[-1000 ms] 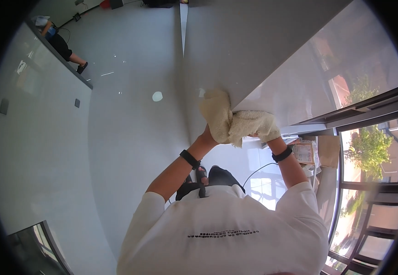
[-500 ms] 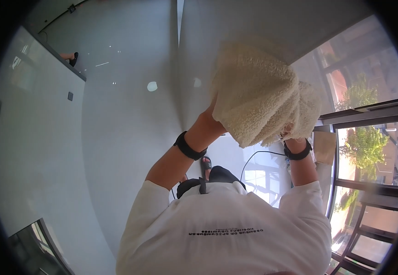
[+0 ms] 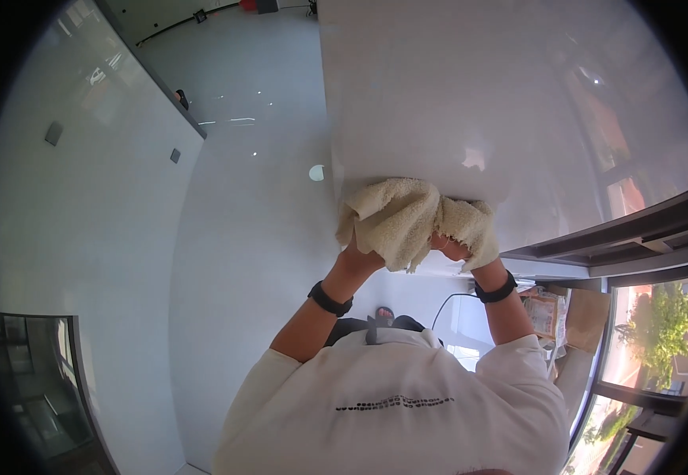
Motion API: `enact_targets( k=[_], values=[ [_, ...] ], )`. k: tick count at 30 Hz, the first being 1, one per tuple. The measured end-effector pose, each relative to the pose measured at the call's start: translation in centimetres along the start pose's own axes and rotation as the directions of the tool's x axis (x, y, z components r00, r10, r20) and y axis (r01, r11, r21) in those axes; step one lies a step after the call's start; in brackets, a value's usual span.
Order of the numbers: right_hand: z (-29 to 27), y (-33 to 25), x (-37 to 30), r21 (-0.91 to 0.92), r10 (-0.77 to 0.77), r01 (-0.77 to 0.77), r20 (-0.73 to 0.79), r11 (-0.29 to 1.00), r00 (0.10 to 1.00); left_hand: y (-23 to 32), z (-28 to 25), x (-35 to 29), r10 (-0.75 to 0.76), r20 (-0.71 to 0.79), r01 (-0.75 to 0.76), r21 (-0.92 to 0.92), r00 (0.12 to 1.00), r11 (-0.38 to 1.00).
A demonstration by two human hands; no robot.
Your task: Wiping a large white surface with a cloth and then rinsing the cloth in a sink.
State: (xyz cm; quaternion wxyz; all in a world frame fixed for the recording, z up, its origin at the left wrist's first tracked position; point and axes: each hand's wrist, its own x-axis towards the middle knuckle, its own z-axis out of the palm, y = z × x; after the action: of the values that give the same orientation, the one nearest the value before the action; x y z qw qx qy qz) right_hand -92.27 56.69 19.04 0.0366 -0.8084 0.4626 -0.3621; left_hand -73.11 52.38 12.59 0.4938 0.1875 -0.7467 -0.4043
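Observation:
A cream terry towel (image 3: 398,220) is bunched between my two hands, against or just in front of a glossy pale wall panel (image 3: 471,95). My left hand (image 3: 364,255) is closed on its left part; folds cover most of the fingers. My right hand (image 3: 452,248) grips the frayed edge at the right, with curled fingers partly showing below the cloth. Part of the towel drapes over the back of that hand. Whether the cloth presses on the panel all along cannot be made out. A black band circles each wrist.
At the right are a window (image 3: 651,340) and a cardboard box (image 3: 587,319) beside stacked items. A dark cable (image 3: 443,305) curves near my right forearm. Pale glossy floor (image 3: 249,261) stretches left to a wall (image 3: 114,214). Another person's foot (image 3: 182,100) shows at the far left.
Both hands have brought the towel lower and nearer my body, and it now looks smaller and more bunched. My view has shifted, showing more of the panel. Both hands still hold the towel.

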Motion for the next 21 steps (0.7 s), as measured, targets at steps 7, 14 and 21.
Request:
enact_targets(
  k=[7,14,21],
  values=[
    [-5.8,4.9,-6.4,-0.142,0.138,-0.157,-0.134,0.977,0.981,6.5,8.7,7.5,0.081,0.023,-0.083,0.107,0.996,0.991],
    [-9.8,8.2,-10.5,-0.226,0.134,-0.158,-0.119,0.961,0.984,9.3,18.0,10.5,0.139,0.17,-0.156,0.087,0.976,0.984],
    [-5.5,4.7,-11.8,-0.321,0.139,-0.164,-0.099,0.933,0.985,5.8,16.2,8.3,-0.003,0.325,-0.023,0.076,0.946,0.997]
  ],
)
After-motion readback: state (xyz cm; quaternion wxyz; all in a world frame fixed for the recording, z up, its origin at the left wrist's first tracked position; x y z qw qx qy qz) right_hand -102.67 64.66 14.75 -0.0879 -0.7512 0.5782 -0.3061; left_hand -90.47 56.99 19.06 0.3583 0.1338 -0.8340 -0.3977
